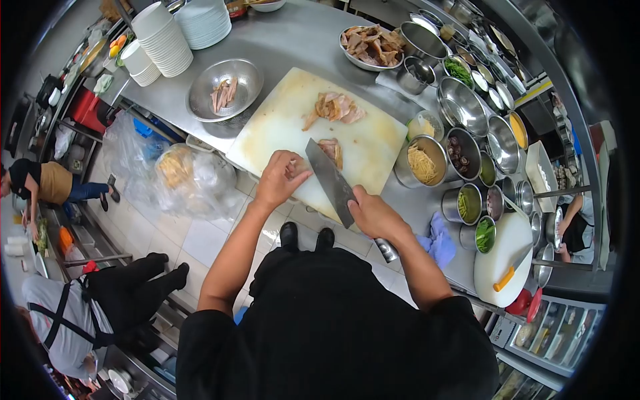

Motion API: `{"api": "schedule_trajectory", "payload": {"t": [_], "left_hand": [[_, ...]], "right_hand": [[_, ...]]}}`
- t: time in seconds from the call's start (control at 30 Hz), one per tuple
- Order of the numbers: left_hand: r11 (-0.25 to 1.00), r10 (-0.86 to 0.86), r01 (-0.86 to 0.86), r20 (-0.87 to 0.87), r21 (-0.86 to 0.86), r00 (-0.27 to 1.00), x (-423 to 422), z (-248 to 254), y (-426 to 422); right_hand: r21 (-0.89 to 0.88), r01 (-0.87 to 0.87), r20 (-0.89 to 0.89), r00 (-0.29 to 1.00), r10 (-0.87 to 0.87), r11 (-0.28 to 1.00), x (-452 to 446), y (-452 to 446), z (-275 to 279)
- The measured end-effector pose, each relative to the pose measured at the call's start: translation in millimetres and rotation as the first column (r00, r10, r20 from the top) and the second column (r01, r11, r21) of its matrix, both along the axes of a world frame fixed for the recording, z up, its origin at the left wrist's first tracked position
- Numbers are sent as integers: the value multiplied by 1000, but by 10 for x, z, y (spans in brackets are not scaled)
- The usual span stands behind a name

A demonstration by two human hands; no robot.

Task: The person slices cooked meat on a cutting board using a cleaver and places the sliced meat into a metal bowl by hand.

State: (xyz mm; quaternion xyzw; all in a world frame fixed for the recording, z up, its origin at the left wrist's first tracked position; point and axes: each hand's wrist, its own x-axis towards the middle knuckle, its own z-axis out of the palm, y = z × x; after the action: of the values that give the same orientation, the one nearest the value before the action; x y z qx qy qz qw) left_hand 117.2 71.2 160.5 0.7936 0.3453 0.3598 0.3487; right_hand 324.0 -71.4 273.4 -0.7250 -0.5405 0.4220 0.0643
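Note:
My right hand point(371, 212) is closed round the handle of a cleaver point(328, 179), whose wide blade points up and to the left over the white cutting board point(267, 137). Just right of the blade's upper part lies a small piece of meat point(331, 152), partly hidden by it. My left hand point(283, 179) is left of the blade at the board's near edge, fingers curled and thumb apart, with nothing visible in it. Farther back on the board is a pile of sliced meat point(339, 108). Meat strips point(225, 95) lie in a steel bowl point(246, 81) left of the board.
Stacked white bowls point(162, 40) stand at the back left, beside stacked plates point(203, 23). A bowl of meat point(373, 47) and several steel containers point(421, 161) line the right. An orange-handled knife point(512, 270) rests on a smaller board point(490, 277). Other people work left and right.

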Motion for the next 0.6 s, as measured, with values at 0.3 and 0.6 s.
{"api": "schedule_trajectory", "payload": {"t": [0.3,0.6], "left_hand": [[991,-20,24,30,-129,999,-103,52,12],[990,-144,142,-182,-28,973,-290,180,95]], "right_hand": [[41,-73,-12,997,73,997,-52,160,-15],[17,56,-96,994,-54,998,-38,232,34]]}}
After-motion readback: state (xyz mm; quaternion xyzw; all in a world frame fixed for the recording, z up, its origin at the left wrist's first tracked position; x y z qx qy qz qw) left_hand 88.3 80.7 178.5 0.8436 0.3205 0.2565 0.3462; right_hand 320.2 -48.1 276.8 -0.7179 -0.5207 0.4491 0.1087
